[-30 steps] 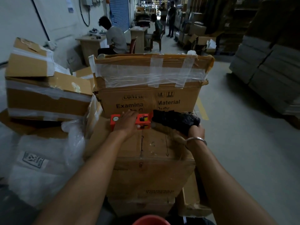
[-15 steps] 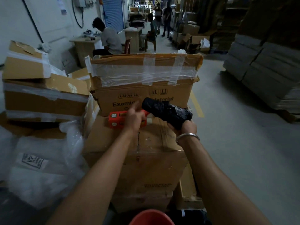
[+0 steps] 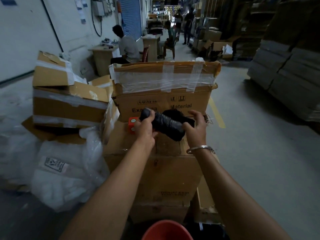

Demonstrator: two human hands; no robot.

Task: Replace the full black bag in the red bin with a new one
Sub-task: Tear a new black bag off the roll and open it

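**Roll of new black bags held over carton stack, not yet unrolled**

Above the stacked cardboard cartons (image 3: 155,170), in front of the chest: roll of black bin bags (image 3: 166,124) held in mid-air, clear of the carton top. Long axis lying roughly left to right, tilted, far-left end higher, near-right end lower. Left hand (image 3: 145,129) curled round the upper left end of the roll, fingers wrapped over it. Right hand (image 3: 196,129) at the lower right end, fingers half curled and partly spread; touching the roll's edge, but whether actually gripping cannot be told. Silver bangle (image 3: 200,148) on the right wrist. Both hands equally near the roll; left judged to carry it, right placed to find the loose end and peel a bag off.

Red bin (image 3: 167,230) visible only as a rim at the bottom edge, directly below and nearer the body than the roll; bag inside not visible.

Orange tape dispenser (image 3: 132,124), by appearance, resting on the carton just behind the left hand.

Legible print on the taped carton (image 3: 164,101): "Material", partial "Exa…"; remainder obscured.
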